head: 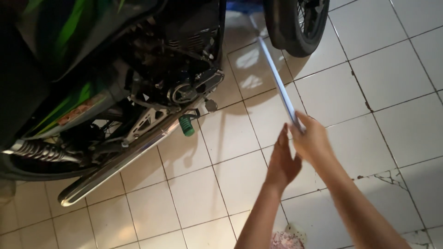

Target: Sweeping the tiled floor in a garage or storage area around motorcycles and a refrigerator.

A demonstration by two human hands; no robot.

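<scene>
Right hand (311, 138) gripping long pole (277, 78), open tiles (392, 92)

One motorcycle (115, 78), one long pale stick (277, 78), two hands (282, 161)

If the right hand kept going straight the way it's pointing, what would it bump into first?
The right hand grips a long pale rod aimed up the tiled floor. Along that line, the motorcycle's front tyre likely comes first, though depth is hard to judge.
</scene>
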